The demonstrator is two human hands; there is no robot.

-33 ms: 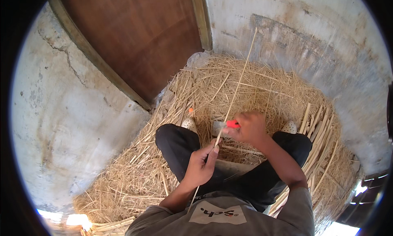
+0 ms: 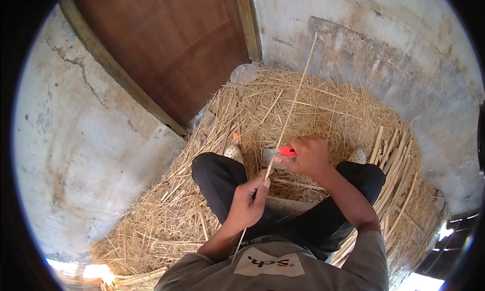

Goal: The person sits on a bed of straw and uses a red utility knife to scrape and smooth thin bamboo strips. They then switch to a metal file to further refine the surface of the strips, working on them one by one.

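A long, thin bamboo strip [image 2: 298,94] runs slantwise from my lap up toward the far wall. My left hand [image 2: 247,204] is closed on its lower part, thumb and fingers pinching it, and the tail end passes down over my shirt. Just beyond that grip, my right hand [image 2: 310,157] holds a knife [image 2: 287,151] by its red handle. The knife's broad grey blade lies across the strip, with the right thumb close against the strip. Exactly how the edge meets the strip is too small to tell.
Pale shavings [image 2: 172,210] cover the floor around my bent legs. A bundle of split strips [image 2: 396,162] lies beyond my right knee. A small orange object [image 2: 235,136] rests near my left shoe [image 2: 234,153]. Ahead stand a brown door [image 2: 166,43] and stained walls [image 2: 384,48].
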